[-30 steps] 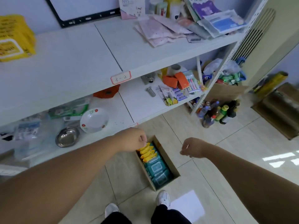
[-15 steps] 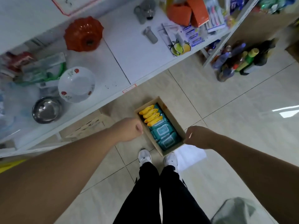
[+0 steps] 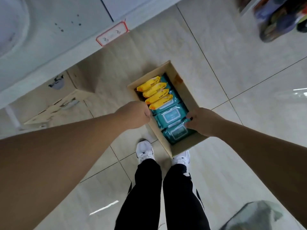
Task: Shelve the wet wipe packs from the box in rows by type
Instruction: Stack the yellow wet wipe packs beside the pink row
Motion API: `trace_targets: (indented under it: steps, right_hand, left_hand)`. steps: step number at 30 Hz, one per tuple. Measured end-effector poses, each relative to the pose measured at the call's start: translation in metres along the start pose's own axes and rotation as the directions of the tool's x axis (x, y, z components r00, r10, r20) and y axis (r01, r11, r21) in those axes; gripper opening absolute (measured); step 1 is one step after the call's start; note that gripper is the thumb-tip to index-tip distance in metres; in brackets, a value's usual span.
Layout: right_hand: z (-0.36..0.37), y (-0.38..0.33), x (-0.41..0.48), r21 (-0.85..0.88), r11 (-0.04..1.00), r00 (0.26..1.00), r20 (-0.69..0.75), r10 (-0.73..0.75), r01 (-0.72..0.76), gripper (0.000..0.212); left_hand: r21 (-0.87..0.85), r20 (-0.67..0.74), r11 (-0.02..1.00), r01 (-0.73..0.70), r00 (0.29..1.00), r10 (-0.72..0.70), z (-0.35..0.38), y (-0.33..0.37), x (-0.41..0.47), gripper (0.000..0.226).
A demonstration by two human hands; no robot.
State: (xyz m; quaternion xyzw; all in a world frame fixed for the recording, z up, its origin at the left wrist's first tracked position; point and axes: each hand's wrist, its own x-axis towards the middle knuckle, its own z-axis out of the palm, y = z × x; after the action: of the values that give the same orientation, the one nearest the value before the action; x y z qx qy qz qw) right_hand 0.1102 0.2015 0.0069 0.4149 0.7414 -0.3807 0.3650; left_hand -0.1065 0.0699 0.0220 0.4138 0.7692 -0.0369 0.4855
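**Reaching into the box: no packs on the shelf in view**

Landmark: the open brown cardboard box (image 3: pixel 182 147), on the pale tiled floor (image 3: pixel 232 63) just ahead of the person's white shoes (image 3: pixel 145 151).

- Inside the box, far end: four yellow soft-plastic baby wipe packs (image 3: pixel 157 94) stand on edge, side by side.
- Inside the box, near end and under the yellow ones: teal soft-plastic wet wipe packs (image 3: pixel 177 133) lie flat, at least three showing. The box looks close to full.
- Right hand (image 3: pixel 203 122): it is over the box's right wall with fingers curled, pinching the right end of the middle teal pack (image 3: pixel 167 116). That pack lies flat in the box and does not look lifted.
- Left hand (image 3: pixel 134 115): it is at the box's left wall, level with the same pack, with fingers curled down out of sight. I cannot tell whether it has the pack, the wall or nothing.
- Beyond the box and to its left: a white shelf board (image 3: pixel 49 40) with a red-bordered label (image 3: pixel 113 33) on its edge. No wipe packs show on the part in view.

Judgement: the bulk of the job is ahead. Both types sit in the box, and this looks like the pick-up of one teal pack. What is left is to lift it, carry it to the shelf and lay rows with teal apart from yellow. That repeats until the box is emptied.
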Motion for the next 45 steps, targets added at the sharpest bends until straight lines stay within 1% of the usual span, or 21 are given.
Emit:
trace_targets:
  steps: [4, 6, 8, 10, 12, 15, 17, 19, 22, 26, 28, 30, 32, 34, 36, 38, 41, 43, 45]
  right_hand:
    - [0.011, 0.004, 0.055, 0.02, 1.0, 0.999, -0.029, 0.023, -0.022, 0.053]
    - [0.015, 0.007, 0.082, 0.044, 0.999, 1.0, -0.026, 0.01, -0.009, 0.059]
    - [0.021, 0.009, 0.105, 0.112, 0.994, 0.998, -0.053, 0.023, -0.017, 0.063]
    - [0.028, 0.01, 0.126, 0.156, 0.988, 0.996, -0.081, 0.031, -0.018, 0.067]
    - [0.034, 0.01, 0.147, 0.143, 0.99, 0.995, -0.101, 0.026, -0.011, 0.069]
    - [0.041, 0.008, 0.178, 0.076, 0.997, 0.991, -0.131, -0.014, 0.024, 0.064]
    - [0.045, 0.006, 0.196, 0.039, 0.998, 0.986, -0.161, -0.04, 0.047, 0.058]
    - [0.049, 0.003, 0.212, 0.035, 0.998, 0.975, -0.219, -0.05, 0.059, 0.052]
    - [0.057, -0.004, 0.234, 0.073, 0.994, 0.958, -0.28, -0.053, 0.077, 0.048]
    - [0.062, -0.009, 0.255, -0.001, 0.997, 0.962, -0.262, -0.072, 0.075, 0.035]
    - [0.063, -0.009, 0.26, -0.04, 0.997, 0.968, -0.239, -0.077, 0.069, 0.029]
    - [0.064, -0.008, 0.26, -0.082, 0.994, 0.97, -0.224, -0.09, 0.073, 0.027]
    - [0.065, -0.005, 0.256, -0.112, 0.99, 0.97, -0.217, -0.109, 0.086, 0.024]
    - [0.068, -0.003, 0.248, -0.13, 0.984, 0.967, -0.21, -0.146, 0.12, 0.023]
    - [0.069, 0.0, 0.236, -0.116, 0.982, 0.967, -0.191, -0.167, 0.147, 0.02]
    - [0.068, 0.004, 0.222, -0.07, 0.985, 0.967, -0.195, -0.167, 0.156, 0.021]
    - [0.057, 0.009, 0.196, -0.006, 0.99, 0.963, -0.229, -0.141, 0.144, 0.028]
    - [0.045, 0.011, 0.177, 0.033, 0.989, 0.96, -0.25, -0.129, 0.141, 0.031]
    - [0.029, 0.012, 0.155, 0.069, 0.986, 0.953, -0.277, -0.127, 0.152, 0.032]
  left_hand:
    - [0.043, 0.011, 0.999, 0.012, 1.0, -0.013, 0.017, -0.019, 0.058, 0.03]
    - [0.077, 0.03, 0.997, 0.011, 0.999, -0.014, 0.025, -0.026, 0.083, 0.027]
    - [0.148, 0.023, 0.989, -0.002, 1.0, -0.002, 0.034, -0.035, 0.108, 0.028]
    - [0.24, -0.018, 0.971, -0.02, 1.0, 0.025, 0.046, -0.043, 0.13, 0.034]
    - [0.309, -0.083, 0.951, -0.029, 0.995, 0.057, 0.058, -0.051, 0.15, 0.039]
    - [0.443, -0.182, 0.896, -0.009, 0.978, 0.1, 0.072, -0.058, 0.176, 0.04]
    - [0.528, -0.233, 0.848, 0.035, 0.967, 0.105, 0.078, -0.06, 0.188, 0.039]
    - [0.562, -0.263, 0.823, 0.08, 0.961, 0.086, 0.08, -0.062, 0.198, 0.042]
    - [0.587, -0.263, 0.802, 0.111, 0.963, 0.06, 0.083, -0.064, 0.207, 0.054]
    - [0.607, -0.265, 0.786, 0.114, 0.962, 0.065, 0.085, -0.067, 0.216, 0.054]
    - [0.599, -0.27, 0.791, 0.122, 0.961, 0.056, 0.085, -0.069, 0.218, 0.049]
    - [0.589, -0.277, 0.799, 0.123, 0.959, 0.057, 0.084, -0.07, 0.22, 0.036]
    - [0.56, -0.266, 0.825, 0.071, 0.959, 0.098, 0.083, -0.072, 0.22, 0.016]
    - [0.464, -0.255, 0.886, -0.009, 0.956, 0.143, 0.08, -0.072, 0.217, 0.007]
    - [0.312, -0.305, 0.947, -0.072, 0.937, 0.171, 0.076, -0.07, 0.212, 0.007]
    - [0.183, -0.361, 0.975, -0.126, 0.914, 0.186, 0.074, -0.065, 0.204, 0.013]
    - [0.063, -0.417, 0.978, -0.201, 0.885, 0.209, 0.067, -0.057, 0.184, 0.015]
    - [0.006, -0.461, 0.978, -0.209, 0.867, 0.188, 0.057, -0.051, 0.168, 0.015]
    - [-0.055, -0.493, 0.979, -0.198, 0.858, 0.145, 0.043, -0.044, 0.152, 0.009]
